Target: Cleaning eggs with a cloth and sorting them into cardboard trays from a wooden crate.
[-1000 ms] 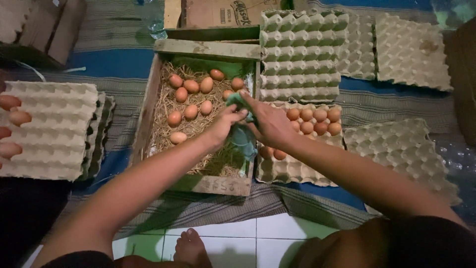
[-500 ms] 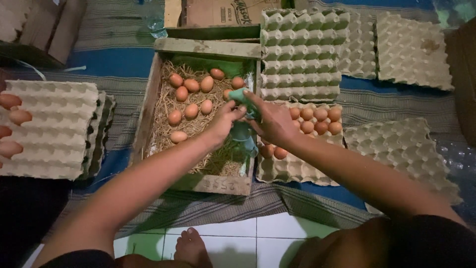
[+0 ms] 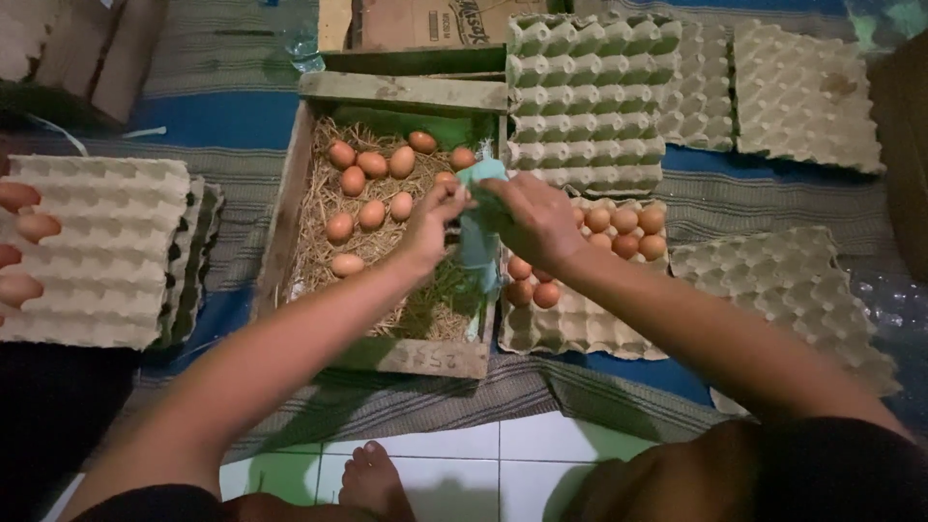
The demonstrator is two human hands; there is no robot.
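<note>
My left hand [image 3: 432, 220] and my right hand [image 3: 534, 218] meet over the right edge of a wooden crate [image 3: 286, 213]. Both hands pinch a light green cloth [image 3: 479, 235] that hangs down between them. Whether an egg is wrapped inside the cloth is hidden. The crate is lined with straw and holds several brown eggs [image 3: 371, 184]. Just right of the crate lies a grey egg tray [image 3: 570, 329] with several brown eggs [image 3: 619, 227] in its far rows.
Stacks of grey egg trays sit at the left [image 3: 106, 251], at the back [image 3: 585, 97] and at the right [image 3: 783, 290]. Fingers of another person [image 3: 19, 242] rest at the left edge. My bare foot [image 3: 372, 478] is on the tiled floor.
Both hands have lifted the green cloth up and slightly away from me, from low over the crate's right side to above its edge.
</note>
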